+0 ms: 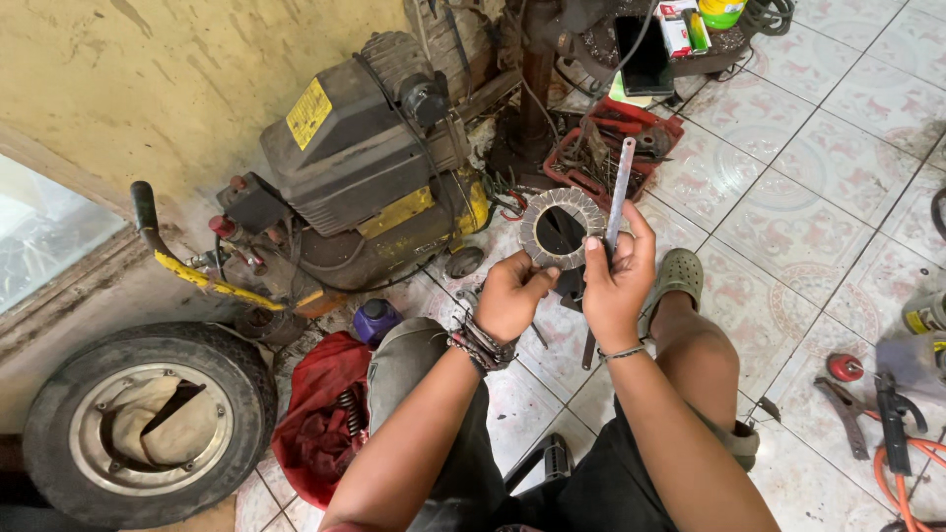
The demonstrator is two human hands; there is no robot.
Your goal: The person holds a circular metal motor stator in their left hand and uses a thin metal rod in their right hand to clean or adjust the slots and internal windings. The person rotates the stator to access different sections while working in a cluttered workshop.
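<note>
Up front, left hand pinching rim of grey toothed ring; right hand closed around flat metal strip, thumb pressing ring too. Both held above tiled floor. Yellow square label on black compressor. Red-white-green boxes top right beside dark phone.

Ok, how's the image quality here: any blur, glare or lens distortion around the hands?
Head view: even daylight, soft shadows; the left hand, right hand and ring-shaped disc are sharp; wide-angle bending curves the tiled floor lines; the window at the left edge is washed out.
</note>
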